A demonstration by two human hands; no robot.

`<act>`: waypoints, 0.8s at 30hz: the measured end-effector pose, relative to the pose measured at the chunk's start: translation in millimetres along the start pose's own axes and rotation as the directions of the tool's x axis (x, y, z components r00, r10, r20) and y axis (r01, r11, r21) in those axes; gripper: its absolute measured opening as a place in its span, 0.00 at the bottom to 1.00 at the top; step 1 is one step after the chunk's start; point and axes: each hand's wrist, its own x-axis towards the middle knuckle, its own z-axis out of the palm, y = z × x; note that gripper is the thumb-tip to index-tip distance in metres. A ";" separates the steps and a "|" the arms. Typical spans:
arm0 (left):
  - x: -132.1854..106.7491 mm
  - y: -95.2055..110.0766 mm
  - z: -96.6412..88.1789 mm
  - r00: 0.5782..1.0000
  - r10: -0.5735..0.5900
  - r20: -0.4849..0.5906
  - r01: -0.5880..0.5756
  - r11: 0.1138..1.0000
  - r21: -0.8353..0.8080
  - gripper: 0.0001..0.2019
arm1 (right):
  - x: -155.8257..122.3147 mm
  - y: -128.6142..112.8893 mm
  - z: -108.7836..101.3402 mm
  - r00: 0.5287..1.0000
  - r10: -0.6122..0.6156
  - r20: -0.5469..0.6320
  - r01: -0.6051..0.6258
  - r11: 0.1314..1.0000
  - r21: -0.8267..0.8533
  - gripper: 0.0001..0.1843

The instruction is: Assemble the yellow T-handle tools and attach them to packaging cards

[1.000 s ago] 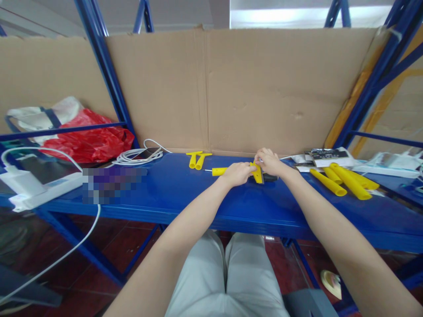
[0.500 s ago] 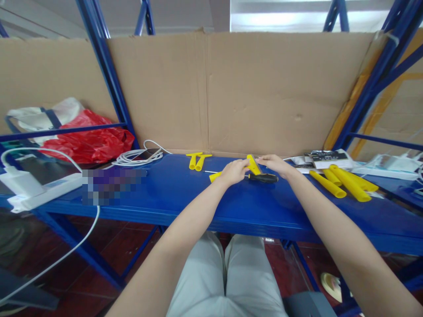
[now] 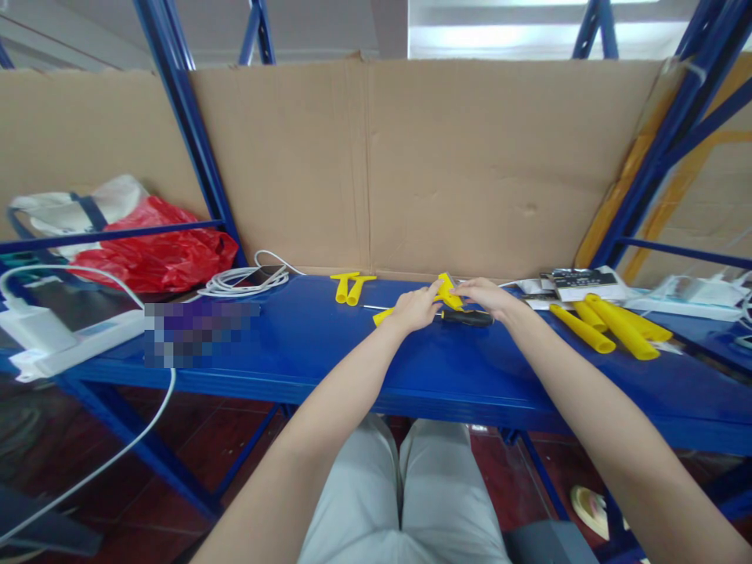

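Observation:
My left hand [image 3: 416, 308] is closed around the handle of a yellow T-shaped scraper, whose wide head [image 3: 447, 291] sticks out past the fingers. The bottom end of its handle [image 3: 383, 316] shows by the left wrist. At the right edge of that head are the bunched fingertips of my right hand [image 3: 485, 294]; whatever they pinch is too small to make out. Below the hands lies a screwdriver with a black handle [image 3: 468, 318], its thin shaft pointing left and partly hidden by my left hand.
Two yellow T-shaped pieces [image 3: 348, 288] lie by the cardboard wall [image 3: 470, 172]. Several yellow tubular handles [image 3: 623, 325] rest at right, near small packets [image 3: 581, 283]. Leftward are a coiled white cable [image 3: 244, 282], a power strip [image 3: 88, 341] and a red bag [image 3: 168, 243].
The scraper's head has tilted slightly in my hands, and my right fingers have shifted a little down along its edge. The screwdriver and other things stay where they were.

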 end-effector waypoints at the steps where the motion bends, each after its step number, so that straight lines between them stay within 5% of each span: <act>1: -0.4 0.1 -0.5 1.000 -0.005 0.017 0.005 1.000 0.021 0.24 | 0.0 0.2 0.0 1.000 0.002 0.004 -0.002 1.000 0.003 0.13; 12: -1.3 -0.2 -4.7 0.999 -0.033 0.028 0.032 0.997 0.066 0.27 | -5.5 -6.9 1.1 0.999 0.042 0.010 -0.042 0.999 0.013 0.14; 18: 1.1 -5.3 -6.2 0.998 -0.044 -0.049 0.040 0.995 -0.086 0.27 | -9.2 -13.3 -1.4 0.998 -0.007 -0.058 0.013 0.994 0.108 0.16; 21: 4.6 -8.5 -8.1 0.987 -0.092 -0.133 0.057 0.968 -0.245 0.26 | -3.5 0.3 -14.6 0.980 -0.048 -0.194 0.044 0.999 -0.025 0.15; 24: 10.1 -10.8 -13.2 0.958 -0.177 -0.227 0.054 0.885 -0.462 0.25 | 3.2 20.2 -32.1 0.956 -0.084 -0.283 -0.016 0.942 -0.335 0.12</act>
